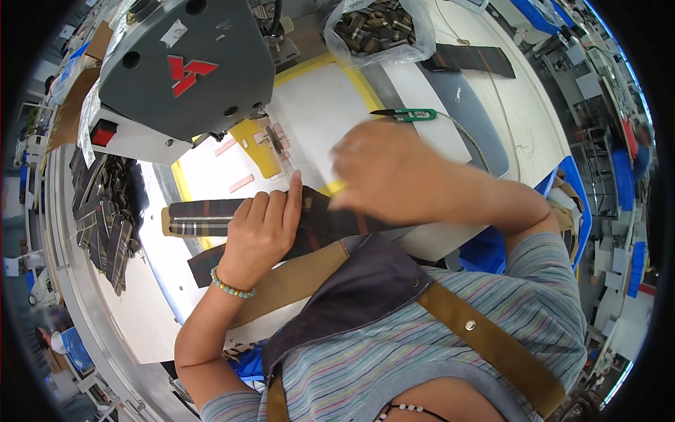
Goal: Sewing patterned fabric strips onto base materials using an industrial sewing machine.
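Note:
My left hand (264, 228) is closed over a dark plaid fabric strip (200, 209), its index finger stretched toward the sewing machine. The strip has tan backing at its left end and runs rightward beneath my right hand (387, 165). Motion smears the right hand; its fingers and anything in them cannot be made out. Another dark plaid strip (207, 266) shows below the left hand, near the table's front edge. Green-handled thread snips (415, 114) lie just beyond the right hand. A yellow plate (254, 151) sits under the machine's needle area, ahead of the left hand.
The grey sewing machine head (186, 77) overhangs the work from the upper left. Loose plaid pieces (105, 218) are heaped at the left. A clear plastic bag (424, 42) of small plaid pieces stands at the back, beside another dark strip (478, 60). A cord (471, 141) runs along the right.

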The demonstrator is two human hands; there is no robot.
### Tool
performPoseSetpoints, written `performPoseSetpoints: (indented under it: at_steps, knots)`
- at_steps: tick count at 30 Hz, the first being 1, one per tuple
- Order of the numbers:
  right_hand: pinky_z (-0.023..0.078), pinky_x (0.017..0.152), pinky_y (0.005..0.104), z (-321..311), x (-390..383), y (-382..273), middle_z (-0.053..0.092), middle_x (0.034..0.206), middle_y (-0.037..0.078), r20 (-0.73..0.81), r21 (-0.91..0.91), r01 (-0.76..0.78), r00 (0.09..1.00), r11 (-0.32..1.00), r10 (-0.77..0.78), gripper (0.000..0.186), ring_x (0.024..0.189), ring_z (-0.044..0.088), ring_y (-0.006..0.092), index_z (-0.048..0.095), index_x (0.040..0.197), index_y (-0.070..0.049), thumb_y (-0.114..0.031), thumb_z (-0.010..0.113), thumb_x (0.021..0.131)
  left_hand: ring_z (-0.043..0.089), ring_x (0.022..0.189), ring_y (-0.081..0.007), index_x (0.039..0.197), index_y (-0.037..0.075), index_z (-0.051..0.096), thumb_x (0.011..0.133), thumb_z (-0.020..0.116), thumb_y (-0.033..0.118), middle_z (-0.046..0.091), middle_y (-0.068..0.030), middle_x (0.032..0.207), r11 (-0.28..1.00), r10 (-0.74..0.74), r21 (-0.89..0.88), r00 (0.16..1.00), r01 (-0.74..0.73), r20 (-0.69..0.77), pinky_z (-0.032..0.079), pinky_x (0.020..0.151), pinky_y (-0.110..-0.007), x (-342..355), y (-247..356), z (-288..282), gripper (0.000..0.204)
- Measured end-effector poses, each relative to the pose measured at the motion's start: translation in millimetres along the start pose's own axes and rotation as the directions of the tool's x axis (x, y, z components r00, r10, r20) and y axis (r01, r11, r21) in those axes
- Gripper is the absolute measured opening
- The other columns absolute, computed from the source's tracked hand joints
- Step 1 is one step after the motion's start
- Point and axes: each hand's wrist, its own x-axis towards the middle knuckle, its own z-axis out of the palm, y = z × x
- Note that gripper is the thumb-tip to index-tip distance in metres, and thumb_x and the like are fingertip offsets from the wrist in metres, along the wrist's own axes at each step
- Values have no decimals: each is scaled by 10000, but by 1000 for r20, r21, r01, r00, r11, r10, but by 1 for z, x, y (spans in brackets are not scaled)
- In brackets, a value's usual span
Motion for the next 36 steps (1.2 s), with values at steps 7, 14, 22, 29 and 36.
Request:
performPoseSetpoints:
  at_steps: [7,14,22,29,36]
  knots:
    - [557,966,494,23,-38,93,664,1190,127,190,-276,-448,842,850,505,428,1097,722,315,637,1348,-8,-98,681,932,674,876,-230,1454,6,680,868,741,35,710,-98,1069,988,-76,-141,993,63,-89,559,758,-372,8,0,-4,590]
    - [532,1010,474,31,18,80,674,1334,175,121,607,-218,976,764,183,428,1120,696,384,596,1453,-5,-159,602,1054,688,947,-270,1364,-27,706,848,724,64,726,-139,1131,966,-54,-255,994,27,-97,557,797,-399,17,9,0,525]
    - [537,1046,459,50,60,70,727,1361,132,189,638,-24,974,769,-126,377,1228,688,347,709,1399,-127,-358,558,1142,705,931,-322,1312,-24,742,708,654,-100,748,-156,1050,911,-207,-393,963,125,-173,567,819,-431,4,-3,-13,615]
    - [584,895,453,65,51,73,747,1198,56,42,426,160,980,891,-196,386,1126,718,290,718,1353,-143,-410,602,1100,703,939,-366,1277,-11,771,619,581,-143,742,-180,1004,861,-299,-473,938,186,-175,575,846,-460,9,-7,-4,698]
    - [586,778,473,67,48,68,723,1062,76,111,232,10,993,973,-37,269,943,746,301,691,1185,-128,-368,610,1094,697,962,-363,1283,-22,746,636,623,-114,737,-176,1051,853,-284,-485,951,193,-122,568,866,-457,13,-6,0,664]
